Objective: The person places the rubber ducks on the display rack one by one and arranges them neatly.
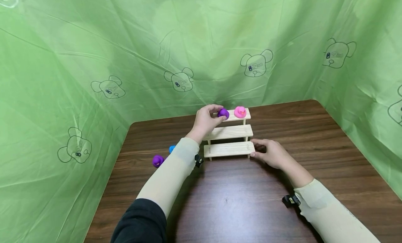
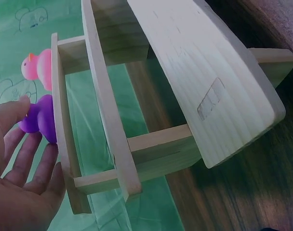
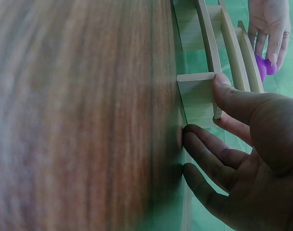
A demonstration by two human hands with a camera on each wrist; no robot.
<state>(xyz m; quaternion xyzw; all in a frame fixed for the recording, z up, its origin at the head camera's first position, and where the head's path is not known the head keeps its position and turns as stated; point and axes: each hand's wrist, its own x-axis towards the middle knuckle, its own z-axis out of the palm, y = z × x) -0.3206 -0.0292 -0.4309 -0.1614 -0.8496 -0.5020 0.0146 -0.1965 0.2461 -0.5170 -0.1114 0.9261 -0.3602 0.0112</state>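
Note:
A pale three-step wooden display stand (image 1: 229, 149) stands on the table. At its top step, my left hand (image 1: 205, 121) holds a purple rubber duck (image 1: 223, 113) between thumb and fingers. In the left wrist view the duck (image 2: 44, 118) sits against the top plank, beside a pink rubber duck (image 1: 240, 112) on the same step. My right hand (image 1: 271, 154) pinches the right end of the lowest step; the right wrist view shows the thumb (image 3: 226, 89) on the plank's edge, with the lower fingers spread near the table.
Left of the stand, another purple duck (image 1: 158, 161) lies on the brown wooden table (image 1: 238, 208). A blue object (image 1: 171, 148) next to it is partly hidden by my left forearm. Green cloth (image 1: 201, 33) with printed bear heads hangs behind and at both sides.

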